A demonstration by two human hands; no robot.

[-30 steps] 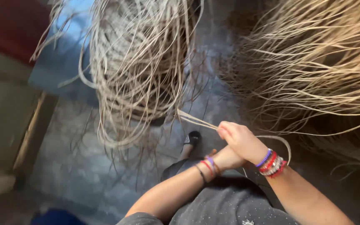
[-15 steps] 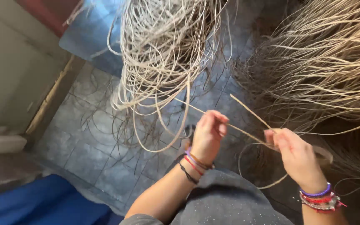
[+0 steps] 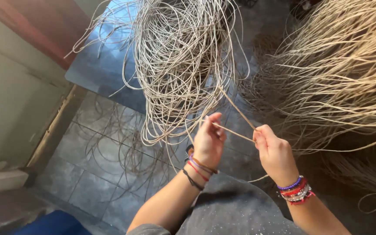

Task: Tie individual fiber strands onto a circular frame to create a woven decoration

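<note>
Closely, from the fingertips outward:

Left fingers: pinched narrow on a thin pale strand; left hand raised, bracelets at the wrist.

Right fingers: closed tight round the same strand at its other end; right hand a little lower and to the right, beaded bands on the wrist.

Strand: stretched straight between the two hands, touching both; a second length rising from the right fist up toward the coil.

Coil: big tangle of grey-white loops hanging just above the hands, some loops trailing down beside the left fingers.

Bundle: thick mass of straw-coloured fibres filling the upper right corner, well apart from the left hand, near the right.

Floor: dark tiles beneath, a few loose loops lying on them near the left edge; blue cloth at the bottom left corner.

Lap: grey fabric under the forearms.

Progress: apparently early going; only one strand drawn out and held taut, nearly all of the coil untouched and tangled, nothing woven or tied in view.
</note>
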